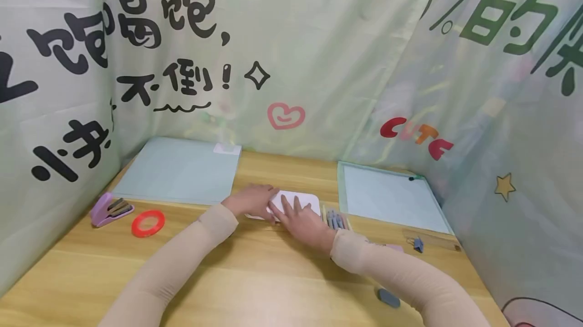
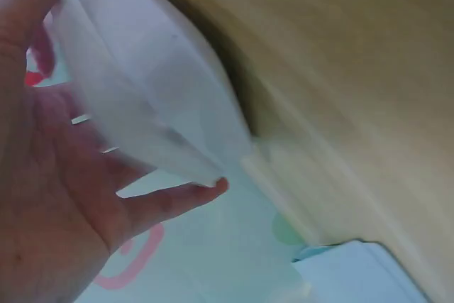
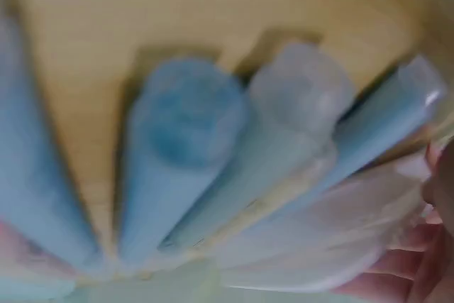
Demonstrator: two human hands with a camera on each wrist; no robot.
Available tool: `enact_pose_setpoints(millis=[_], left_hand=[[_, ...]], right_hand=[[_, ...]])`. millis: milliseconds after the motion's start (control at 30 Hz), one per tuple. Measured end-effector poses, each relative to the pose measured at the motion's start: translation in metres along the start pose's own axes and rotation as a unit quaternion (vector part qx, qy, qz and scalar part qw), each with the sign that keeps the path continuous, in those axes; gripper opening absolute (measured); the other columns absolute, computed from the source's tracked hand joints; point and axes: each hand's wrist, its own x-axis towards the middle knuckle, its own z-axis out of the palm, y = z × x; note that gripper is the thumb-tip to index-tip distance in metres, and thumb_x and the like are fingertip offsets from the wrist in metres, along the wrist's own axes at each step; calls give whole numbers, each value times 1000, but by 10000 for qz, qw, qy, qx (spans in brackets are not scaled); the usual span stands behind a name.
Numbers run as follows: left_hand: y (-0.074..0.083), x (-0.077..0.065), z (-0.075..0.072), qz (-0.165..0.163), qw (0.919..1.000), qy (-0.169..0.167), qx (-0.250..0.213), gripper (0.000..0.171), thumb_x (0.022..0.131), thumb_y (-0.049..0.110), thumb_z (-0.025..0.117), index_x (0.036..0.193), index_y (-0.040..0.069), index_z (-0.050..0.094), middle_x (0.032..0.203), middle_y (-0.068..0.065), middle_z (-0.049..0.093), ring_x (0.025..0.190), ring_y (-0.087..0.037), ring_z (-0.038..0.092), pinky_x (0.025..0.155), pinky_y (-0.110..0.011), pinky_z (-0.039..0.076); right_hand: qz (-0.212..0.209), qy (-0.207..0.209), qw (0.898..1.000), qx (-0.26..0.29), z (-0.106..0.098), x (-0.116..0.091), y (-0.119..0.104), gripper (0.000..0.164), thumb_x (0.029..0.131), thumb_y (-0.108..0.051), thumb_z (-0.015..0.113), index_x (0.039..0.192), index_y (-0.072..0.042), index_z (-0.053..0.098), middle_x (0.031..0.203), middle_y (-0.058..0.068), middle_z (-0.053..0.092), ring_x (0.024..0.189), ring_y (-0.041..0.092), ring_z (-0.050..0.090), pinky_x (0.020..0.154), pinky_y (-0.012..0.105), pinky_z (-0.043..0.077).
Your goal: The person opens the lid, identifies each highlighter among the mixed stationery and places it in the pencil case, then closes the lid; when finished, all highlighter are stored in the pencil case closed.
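Head view: both hands meet on a white rounded box (image 1: 296, 200) lying on the wooden desk (image 1: 255, 276), a little below the centre of the frame. The left hand (image 1: 249, 198) sits at the box's left edge with fingers curled over it; the right hand (image 1: 302, 220) lies across the lower right part, fingers fairly straight and spread on the top face. Left wrist view: the left hand (image 2: 57, 196) holds a translucent white lid or shell (image 2: 152, 97) between thumb and fingertips, one edge raised off the desk (image 2: 340, 69), so the grip looks like a pinch on that edge. Right wrist view: blurred; a row of blue pens (image 3: 188, 154) fills the centre, and fingertips (image 3: 425, 260) touch a white rim at lower right; whether they clamp it cannot be told. Judgement: work on the box seems at an early stage, one edge lifted, the box neither clearly opened nor moved away. In the head view the blue pens (image 1: 336, 219) lie just right of the box, untouched. Other items there: a purple stapler (image 1: 109, 209) and red tape ring (image 1: 148, 223) at centre left, a pale green folder (image 1: 177, 170) behind them, a second folder (image 1: 391, 198) at centre right, a binder clip (image 1: 418, 244) and a grey eraser (image 1: 388, 297) lower right.
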Motion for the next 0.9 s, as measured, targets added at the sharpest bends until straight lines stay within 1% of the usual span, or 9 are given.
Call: enact_pose_setpoints(millis=[167,333,400,467,533,600,700,800,900], left_hand=[[-14,-10,1,-62,9984,13,-563,116,52,79,48,140,13,12,143,-6,16,127,-24,19,96,-57,11],[-28,-23,-7,-749,9901,46,-1189,125,50,82,45,140,9,-1,144,-8,2,129,-20,11,99,-52,6],[-32,-30,-12,-1077,9832,-2,-1471,123,52,79,49,140,7,3,143,-8,11,128,-21,17,100,-50,8],[-34,-37,-15,-1344,9757,-173,-1724,118,54,77,52,139,5,15,137,-10,30,121,-23,32,98,-47,19],[-35,-42,-16,-1396,9719,-283,-1871,107,56,73,55,136,7,26,125,-6,45,110,-22,45,92,-44,30],[-34,-42,-14,-1302,9737,-356,-1833,100,59,72,53,133,9,32,112,-1,54,99,-19,51,83,-39,39],[-31,-40,-13,-981,9824,-273,-1566,90,66,67,53,132,6,37,118,-4,52,101,-19,50,85,-38,39],[-27,-37,-13,-904,9880,-186,-1236,84,72,57,56,132,2,35,125,-10,47,110,-23,46,90,-37,36],[-26,-35,-12,-963,9898,-131,-1039,80,73,50,61,131,2,36,128,-11,43,114,-24,42,92,-36,35]], right_hand=[[-6,200,9982,563,-4,5,11,76,84,-32,53,140,-8,8,128,14,41,94,29,55,58,37,51],[285,431,9911,1224,-3,8,23,73,80,-27,58,138,-8,19,117,10,48,86,22,56,57,32,50],[447,507,9883,1364,0,10,29,69,79,-22,59,136,-7,24,112,9,47,83,20,55,57,31,49],[566,593,9867,1403,4,12,34,61,79,-17,56,132,-6,29,108,9,47,80,20,54,57,30,48],[685,710,9839,1492,7,15,40,55,78,-13,55,128,-5,34,106,10,47,80,21,55,58,32,48],[835,792,9803,1606,11,18,46,48,79,-9,51,125,-5,36,104,9,49,79,21,55,61,32,48],[1128,890,9696,1978,17,24,53,41,81,-8,49,121,-7,39,100,6,53,75,18,57,59,30,48],[1468,941,9527,2490,22,30,57,31,87,-12,45,118,-10,41,95,2,57,67,14,57,52,26,46],[1764,1127,9290,3050,25,35,61,22,91,-16,42,113,-13,44,89,-1,58,58,11,54,45,24,42]])
